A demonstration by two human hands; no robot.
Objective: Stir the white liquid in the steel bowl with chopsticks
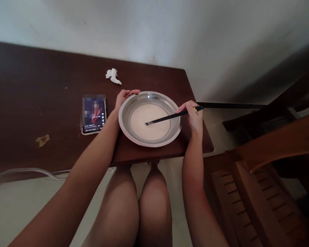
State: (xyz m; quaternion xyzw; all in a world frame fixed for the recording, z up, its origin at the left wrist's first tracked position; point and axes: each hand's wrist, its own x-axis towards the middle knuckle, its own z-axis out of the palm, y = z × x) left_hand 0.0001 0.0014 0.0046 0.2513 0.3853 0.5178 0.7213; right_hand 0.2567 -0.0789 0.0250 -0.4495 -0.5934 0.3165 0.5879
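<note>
A wide, shallow metal bowl (125,132) stands at the front edge of the dark table, with a pale, milky liquid (149,132) in it. At its far left side, my left hand (124,97) grips the rim, fingers along the outside. In my right hand (193,115) is a pair of black chopsticks (167,117) with gold bands near the upper end. They slant down to the left over the bowl, and their whitish tips meet the liquid near its middle. My right hand is closed around them, beside the bowl's right rim.
Left of the bowl a phone (94,115) with a lit screen lies on the table (41,92). A crumpled tissue (113,75) is behind it, and a peeled patch (42,140) marks the tabletop. A white cable (33,170) runs along the front edge. A wooden chair (247,192) stands at right.
</note>
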